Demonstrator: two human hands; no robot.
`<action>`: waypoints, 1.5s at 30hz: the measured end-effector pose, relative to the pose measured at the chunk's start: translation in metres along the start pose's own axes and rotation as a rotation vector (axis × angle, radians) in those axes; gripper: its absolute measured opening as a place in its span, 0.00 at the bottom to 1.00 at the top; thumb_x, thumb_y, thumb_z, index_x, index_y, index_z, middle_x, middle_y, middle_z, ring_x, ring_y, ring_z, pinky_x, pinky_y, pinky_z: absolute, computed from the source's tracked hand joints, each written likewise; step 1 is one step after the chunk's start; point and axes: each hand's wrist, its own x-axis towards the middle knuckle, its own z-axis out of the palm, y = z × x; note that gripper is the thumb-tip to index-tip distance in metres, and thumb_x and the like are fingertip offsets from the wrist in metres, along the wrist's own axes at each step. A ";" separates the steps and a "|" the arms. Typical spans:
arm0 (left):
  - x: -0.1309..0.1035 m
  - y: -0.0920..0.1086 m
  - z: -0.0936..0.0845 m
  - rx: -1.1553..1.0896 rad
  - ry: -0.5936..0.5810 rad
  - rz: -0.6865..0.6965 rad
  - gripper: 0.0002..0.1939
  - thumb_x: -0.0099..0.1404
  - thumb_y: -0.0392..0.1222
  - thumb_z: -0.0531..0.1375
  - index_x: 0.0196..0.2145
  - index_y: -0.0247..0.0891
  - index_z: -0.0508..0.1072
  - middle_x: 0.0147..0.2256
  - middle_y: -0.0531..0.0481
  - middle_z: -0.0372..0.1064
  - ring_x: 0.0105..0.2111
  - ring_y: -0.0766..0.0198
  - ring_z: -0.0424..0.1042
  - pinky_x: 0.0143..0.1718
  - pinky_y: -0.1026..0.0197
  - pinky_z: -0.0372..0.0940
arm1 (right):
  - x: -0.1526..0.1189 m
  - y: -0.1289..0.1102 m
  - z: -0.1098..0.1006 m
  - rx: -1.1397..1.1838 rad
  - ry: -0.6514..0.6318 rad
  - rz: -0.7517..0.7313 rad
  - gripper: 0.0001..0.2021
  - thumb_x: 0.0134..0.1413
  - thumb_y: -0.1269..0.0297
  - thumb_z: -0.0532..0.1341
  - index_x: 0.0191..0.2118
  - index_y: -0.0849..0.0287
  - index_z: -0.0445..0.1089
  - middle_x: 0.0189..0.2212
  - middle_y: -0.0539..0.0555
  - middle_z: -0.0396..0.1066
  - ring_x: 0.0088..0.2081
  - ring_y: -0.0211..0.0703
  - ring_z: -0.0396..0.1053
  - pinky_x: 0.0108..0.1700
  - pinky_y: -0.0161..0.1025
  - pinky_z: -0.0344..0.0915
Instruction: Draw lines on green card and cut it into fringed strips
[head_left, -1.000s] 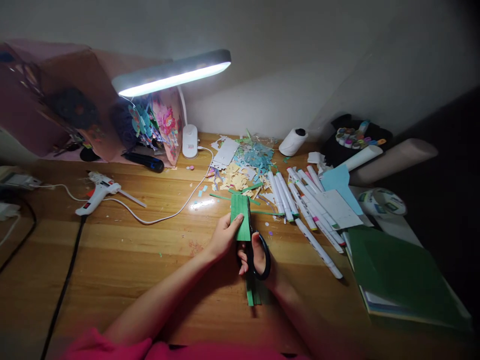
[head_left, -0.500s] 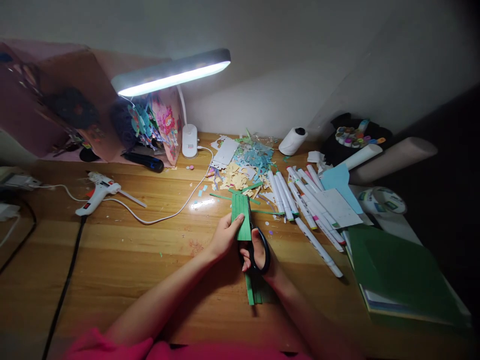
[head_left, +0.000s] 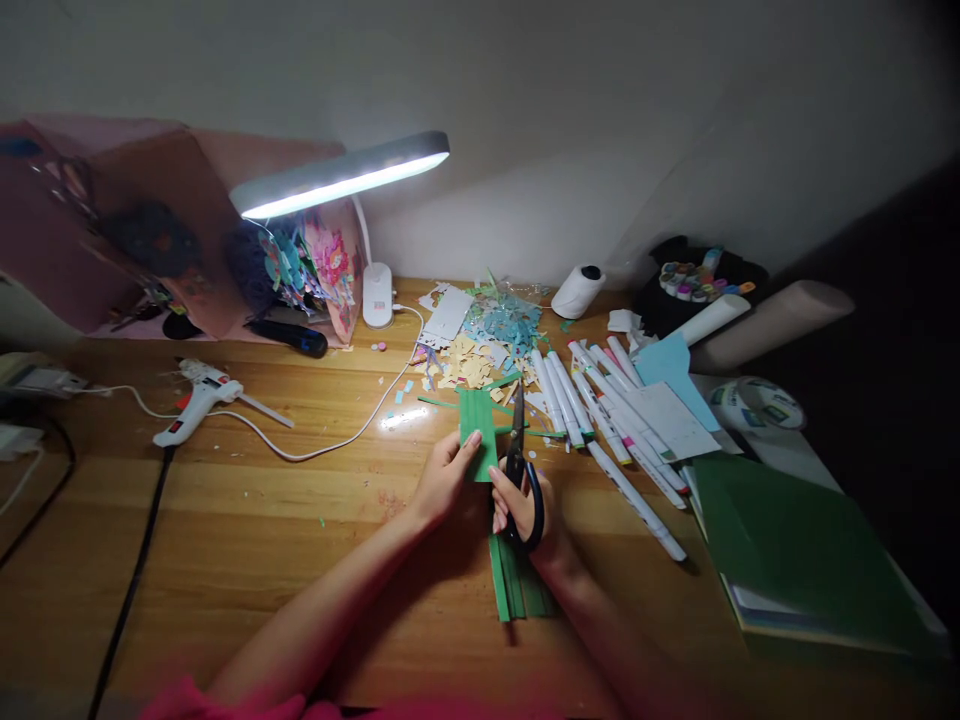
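My left hand [head_left: 444,478] pinches a piece of green paper [head_left: 475,425] with lengthwise lines, its thumb on top. In my right hand [head_left: 536,515] is a pair of black-handled scissors [head_left: 516,450], blades pointing away from me along the paper's right side. The right thumb and fingertips are at the paper's lower right corner. Below that hand, more green paper strips [head_left: 517,590] lie on the table, partly covered by the hand and wrist. Thin green offcuts [head_left: 501,382] rest just beyond the held piece.
Paper scraps [head_left: 502,325] are heaped at the back under a desk lamp [head_left: 352,180]. White markers [head_left: 600,400] lie to the right, near a green sheet stack [head_left: 795,550]. A glue gun [head_left: 196,402] with its cable sits at the left, beside a pink box [head_left: 210,180].
The scissors have shifted right, off the paper's edge, and their blades now show. My right thumb has moved to the paper's lower corner. The camera view has tilted slightly.
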 end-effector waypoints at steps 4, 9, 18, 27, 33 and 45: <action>-0.004 0.001 0.003 0.046 -0.065 0.035 0.21 0.58 0.58 0.58 0.29 0.34 0.72 0.25 0.53 0.65 0.26 0.67 0.61 0.27 0.66 0.58 | 0.007 -0.001 -0.008 0.044 0.036 -0.021 0.20 0.48 0.45 0.62 0.26 0.57 0.58 0.11 0.40 0.55 0.11 0.30 0.57 0.15 0.27 0.60; 0.002 0.000 -0.006 0.091 0.067 0.102 0.19 0.63 0.56 0.54 0.26 0.37 0.65 0.20 0.58 0.54 0.20 0.70 0.53 0.22 0.68 0.52 | -0.002 -0.004 -0.009 0.124 -0.213 0.091 0.33 0.37 0.29 0.56 0.31 0.60 0.63 0.15 0.43 0.59 0.14 0.33 0.60 0.20 0.34 0.66; 0.014 0.004 -0.026 0.184 0.234 0.216 0.18 0.65 0.54 0.52 0.24 0.39 0.59 0.19 0.60 0.47 0.19 0.70 0.46 0.20 0.66 0.46 | -0.028 0.015 0.008 0.256 -0.528 0.246 0.36 0.36 0.27 0.53 0.33 0.60 0.62 0.19 0.42 0.57 0.15 0.28 0.60 0.31 0.37 0.68; 0.008 0.003 -0.017 0.279 0.174 0.219 0.20 0.64 0.55 0.52 0.21 0.40 0.58 0.18 0.59 0.49 0.19 0.68 0.48 0.22 0.65 0.47 | -0.026 0.006 0.001 0.235 -0.459 0.239 0.33 0.40 0.28 0.51 0.33 0.57 0.63 0.19 0.43 0.58 0.16 0.33 0.64 0.32 0.42 0.68; 0.007 0.007 -0.015 0.311 0.167 0.247 0.19 0.64 0.53 0.53 0.21 0.40 0.59 0.19 0.57 0.51 0.21 0.67 0.51 0.23 0.65 0.49 | -0.026 0.005 0.002 0.187 -0.449 0.241 0.33 0.40 0.27 0.50 0.32 0.57 0.63 0.18 0.44 0.57 0.16 0.32 0.63 0.32 0.41 0.68; 0.006 0.009 -0.013 0.309 0.146 0.253 0.18 0.64 0.52 0.52 0.22 0.39 0.62 0.19 0.58 0.52 0.22 0.67 0.51 0.24 0.65 0.50 | -0.024 0.010 0.000 0.178 -0.445 0.219 0.34 0.42 0.27 0.48 0.32 0.58 0.61 0.18 0.42 0.56 0.15 0.32 0.62 0.30 0.38 0.69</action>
